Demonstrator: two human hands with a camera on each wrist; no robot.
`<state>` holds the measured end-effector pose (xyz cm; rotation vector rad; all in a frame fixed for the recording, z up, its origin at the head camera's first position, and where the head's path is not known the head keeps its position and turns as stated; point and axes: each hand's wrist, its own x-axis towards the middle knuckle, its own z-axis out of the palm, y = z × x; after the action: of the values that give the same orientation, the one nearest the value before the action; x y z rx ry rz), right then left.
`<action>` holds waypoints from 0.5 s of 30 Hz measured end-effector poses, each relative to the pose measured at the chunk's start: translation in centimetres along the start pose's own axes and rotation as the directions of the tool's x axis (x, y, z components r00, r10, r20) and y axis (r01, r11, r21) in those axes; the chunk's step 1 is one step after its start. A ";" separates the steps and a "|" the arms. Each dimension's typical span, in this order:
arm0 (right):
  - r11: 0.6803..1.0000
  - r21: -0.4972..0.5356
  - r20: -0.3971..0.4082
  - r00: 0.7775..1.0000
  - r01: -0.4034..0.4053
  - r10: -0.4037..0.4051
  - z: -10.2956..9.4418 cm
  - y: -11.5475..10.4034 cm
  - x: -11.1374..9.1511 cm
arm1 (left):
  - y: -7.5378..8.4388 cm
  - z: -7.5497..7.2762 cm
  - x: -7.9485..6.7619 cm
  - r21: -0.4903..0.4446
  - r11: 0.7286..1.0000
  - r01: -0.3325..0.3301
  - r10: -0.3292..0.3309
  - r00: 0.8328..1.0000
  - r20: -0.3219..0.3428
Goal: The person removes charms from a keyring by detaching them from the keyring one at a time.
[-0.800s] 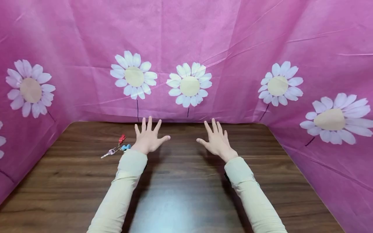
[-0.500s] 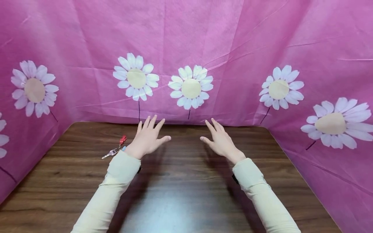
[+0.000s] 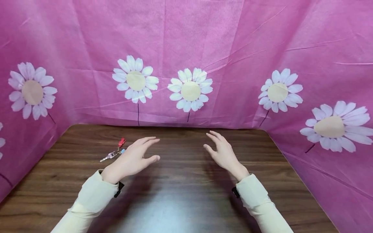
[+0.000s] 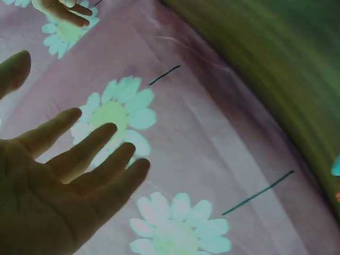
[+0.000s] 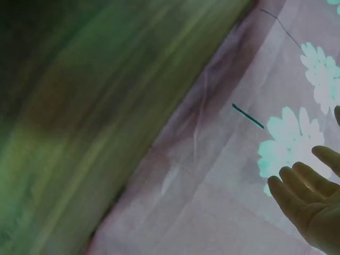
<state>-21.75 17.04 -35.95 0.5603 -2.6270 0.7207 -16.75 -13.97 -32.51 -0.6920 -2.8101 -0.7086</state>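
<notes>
Both hands hover over the wooden table with nothing in them. My left hand (image 3: 131,158) has its fingers loosely extended and its thumb apart, pointing to the right; its palm (image 4: 37,196) shows in the left wrist view. Just left of it in the head view lies a key (image 3: 108,156) on a ring, with a red charm (image 3: 121,142) and a blue charm (image 3: 122,151) attached. The blue charm is partly hidden behind the hand. Over the right half, my right hand (image 3: 225,155) has relaxed, slightly bent fingers, which also show in the right wrist view.
The brown wood-grain table (image 3: 180,168) fills the lower head view. A pink cloth (image 3: 186,38) printed with white daisies hangs along its back and both sides. Dark straps (image 3: 118,189) show below the pale sleeve cuffs.
Both hands have drawn back from the far edge toward the person, the left one further and to the left. Their spread fingers have relaxed and come closer together. The key stays in place.
</notes>
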 end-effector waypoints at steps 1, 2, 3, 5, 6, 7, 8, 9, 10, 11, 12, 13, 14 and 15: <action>1.000 0.008 -0.004 1.000 -0.002 0.002 0.2 0.1 -0.1 | -0.2 0.1 -0.3 -0.011 1.000 0.001 -0.001 1.000 -0.002; 1.000 0.014 -0.006 1.000 -0.009 0.009 0.4 0.2 -0.2 | -0.6 0.3 -0.5 -0.022 1.000 0.005 -0.005 1.000 -0.007; 1.000 0.023 -0.004 1.000 -0.015 0.015 0.5 0.2 -0.3 | -0.9 0.5 -0.8 -0.030 1.000 0.004 -0.005 1.000 -0.016; 0.999 0.039 0.010 0.999 -0.031 0.031 0.8 0.4 -0.4 | -1.8 0.7 -1.1 -0.051 0.999 0.005 -0.007 0.999 -0.039; 0.998 0.046 0.020 0.999 -0.039 0.038 0.9 0.5 -0.5 | -2.3 0.7 -1.3 -0.064 0.998 0.008 -0.011 0.999 -0.049; 0.998 0.048 0.032 0.998 -0.047 0.045 1.1 0.6 -0.5 | -2.9 0.8 -1.4 -0.074 0.997 0.017 -0.021 0.998 -0.057; 0.997 0.053 0.044 0.998 -0.054 0.052 1.2 0.6 -0.6 | -3.5 0.8 -1.6 -0.088 0.996 0.026 -0.031 0.997 -0.065; 0.996 0.060 0.054 0.997 -0.061 0.058 1.2 0.7 -0.7 | -4.2 0.8 -1.7 -0.100 0.994 0.041 -0.049 0.996 -0.071; 0.996 0.060 0.067 0.996 -0.067 0.063 1.3 0.7 -0.7 | -4.9 0.8 -1.8 -0.120 0.991 0.065 -0.075 0.994 -0.077; 0.996 0.062 0.079 0.995 -0.070 0.065 1.4 0.7 -0.8 | -5.6 0.7 -2.0 -0.144 0.985 0.089 -0.101 0.992 -0.078; 0.995 0.062 0.090 0.994 -0.072 0.067 1.4 0.7 -0.8 | -6.4 0.7 -2.1 -0.164 0.979 0.119 -0.133 0.988 -0.077; 0.995 0.062 0.101 0.993 -0.074 0.068 1.4 0.7 -0.8 | -7.1 0.6 -2.2 -0.177 0.974 0.144 -0.160 0.984 -0.080; 0.995 0.063 0.111 0.991 -0.077 0.070 1.3 0.7 -0.8 | -7.9 0.4 -2.3 -0.187 0.968 0.166 -0.183 0.980 -0.082; 0.995 0.061 0.119 0.990 -0.079 0.072 1.3 0.6 -0.8 | -8.7 0.3 -2.4 -0.186 0.965 0.183 -0.201 0.976 -0.083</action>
<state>-21.64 17.05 -37.60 0.5391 -2.7544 0.8230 -18.79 -21.57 -36.95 -0.3974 -2.7689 -1.0088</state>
